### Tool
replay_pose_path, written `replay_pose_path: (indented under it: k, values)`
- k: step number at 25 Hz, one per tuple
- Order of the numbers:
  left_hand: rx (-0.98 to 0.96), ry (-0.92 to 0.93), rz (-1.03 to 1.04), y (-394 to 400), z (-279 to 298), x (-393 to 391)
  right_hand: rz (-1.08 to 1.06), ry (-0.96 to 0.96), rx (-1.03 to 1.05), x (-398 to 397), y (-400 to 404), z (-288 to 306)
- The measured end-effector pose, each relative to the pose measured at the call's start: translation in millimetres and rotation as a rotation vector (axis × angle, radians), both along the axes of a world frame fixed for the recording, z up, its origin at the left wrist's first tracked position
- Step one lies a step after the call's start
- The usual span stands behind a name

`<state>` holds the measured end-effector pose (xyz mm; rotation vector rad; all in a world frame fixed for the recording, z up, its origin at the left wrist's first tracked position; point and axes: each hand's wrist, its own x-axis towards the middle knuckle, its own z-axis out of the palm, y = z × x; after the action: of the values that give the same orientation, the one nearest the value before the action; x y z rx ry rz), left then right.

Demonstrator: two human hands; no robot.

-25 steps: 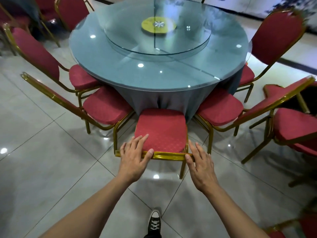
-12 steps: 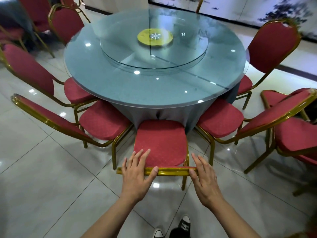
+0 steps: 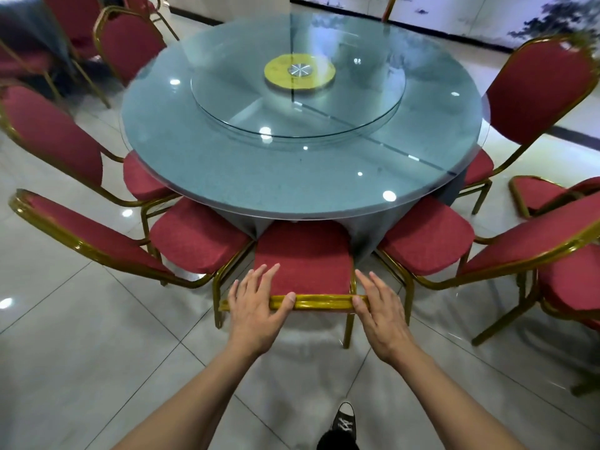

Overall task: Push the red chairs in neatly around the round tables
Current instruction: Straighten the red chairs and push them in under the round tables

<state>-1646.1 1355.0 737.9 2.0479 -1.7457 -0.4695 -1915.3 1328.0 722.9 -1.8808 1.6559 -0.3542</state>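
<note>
A red chair with a gold frame (image 3: 303, 254) stands right below me, its seat front tucked under the rim of the round glass-topped table (image 3: 227, 177). My left hand (image 3: 256, 303) rests on the left part of the gold top rail, fingers over the red backrest, thumb hooked on the rail. My right hand (image 3: 380, 310) lies at the rail's right end, fingers spread, thumb against the rail. Red chairs flank it on the left (image 3: 194, 241) and right (image 3: 428, 235), their seats near the table's edge.
A glass turntable (image 3: 357, 102) with a yellow hub sits on the table. More red chairs ring it at far left (image 3: 48, 138), back left (image 3: 130, 43) and back right (image 3: 539, 92). Another chair (image 3: 578, 280) stands at the right edge. My shoe (image 3: 344, 423) is on the tiled floor.
The chair under my hands has slid forward so its seat front now sits under the table rim. I have stepped closer to the table; both hands stay on the top rail.
</note>
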Motion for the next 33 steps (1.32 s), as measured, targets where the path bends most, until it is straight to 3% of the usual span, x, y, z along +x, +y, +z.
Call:
replay_pose_path:
  k: [10, 20, 26, 33]
  values:
    - [0.006, -0.005, -0.013, -2, -3, 8, 0.059, -0.019, -0.008, -1, -4, -2]
    - [0.207, -0.065, 0.001, 14, 14, 4, 0.053, 0.087, 0.0, -1, 4, 2]
    - [0.203, -0.116, -0.024, 23, 37, -1, 0.064, 0.228, 0.007, 3, 8, 28]
    - [0.122, -0.126, -0.033, 56, 74, -9, 0.001, 0.12, -0.159, -2, 33, 82]
